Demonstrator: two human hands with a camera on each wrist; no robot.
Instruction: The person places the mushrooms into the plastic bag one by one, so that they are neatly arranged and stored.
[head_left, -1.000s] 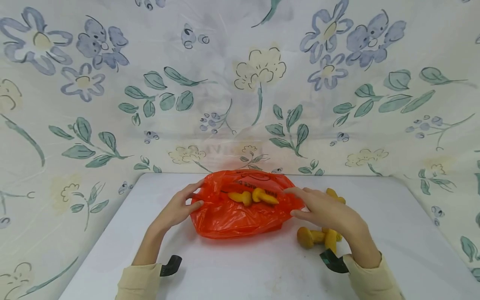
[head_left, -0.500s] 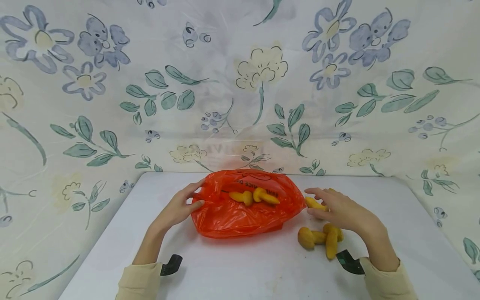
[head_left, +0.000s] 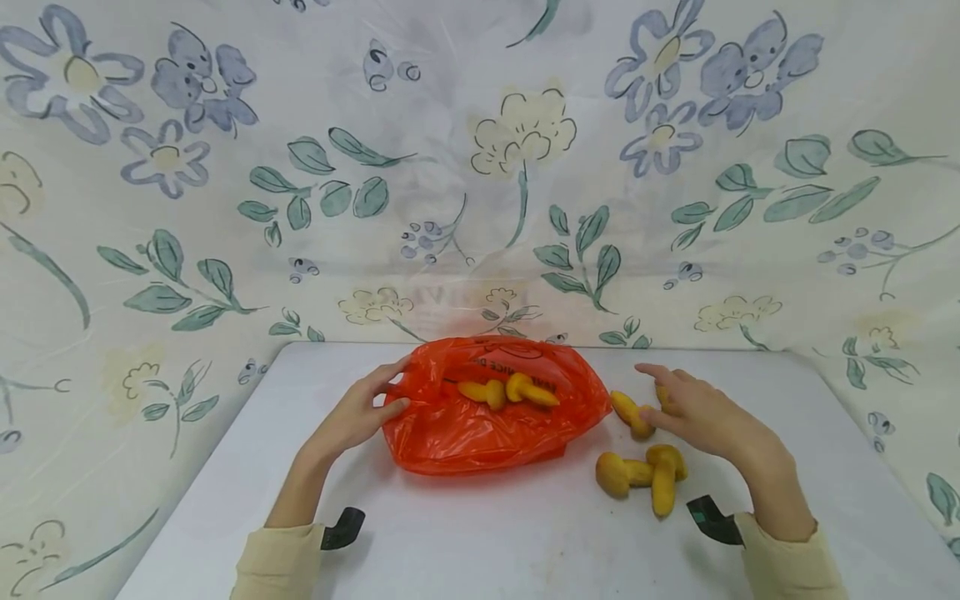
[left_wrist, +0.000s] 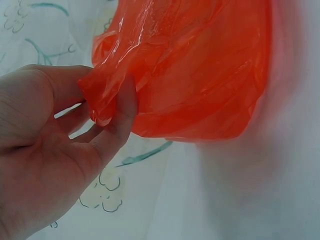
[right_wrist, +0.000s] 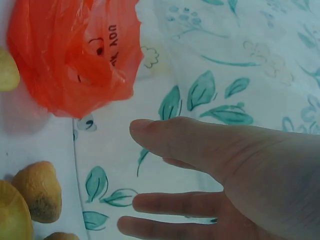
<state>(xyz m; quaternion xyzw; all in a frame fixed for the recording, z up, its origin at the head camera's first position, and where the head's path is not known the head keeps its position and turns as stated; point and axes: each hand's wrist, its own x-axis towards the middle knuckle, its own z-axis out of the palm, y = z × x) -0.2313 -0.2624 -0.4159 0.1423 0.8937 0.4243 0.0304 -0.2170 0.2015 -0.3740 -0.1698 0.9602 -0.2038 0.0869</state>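
Observation:
A red plastic bag (head_left: 480, 446) with black print lies on its side, its mouth spread toward me. Two yellow mushrooms (head_left: 531, 390) rest inside it, one left and one right of the middle. My left hand (head_left: 358, 417) grips the bag's left edge; in the left wrist view the gathered red film (left_wrist: 105, 95) runs between thumb and fingers. My right hand (head_left: 708, 417) hovers with spread fingers right of the bag, holding nothing. Beside its thumb lies a yellow mushroom (head_left: 633, 415), and another mushroom (head_left: 663, 397) is partly hidden behind the fingers.
Two more mushrooms (head_left: 663, 483) lie against each other on the white table (head_left: 487, 542), nearer to me. A floral cloth (head_left: 442, 192) hangs behind and at both sides of the table. Each wrist carries a black mount (head_left: 343, 529).
My right hand has let go of the bag's right edge and moved right, over the mushrooms there. My left hand and the bag have stayed in place.

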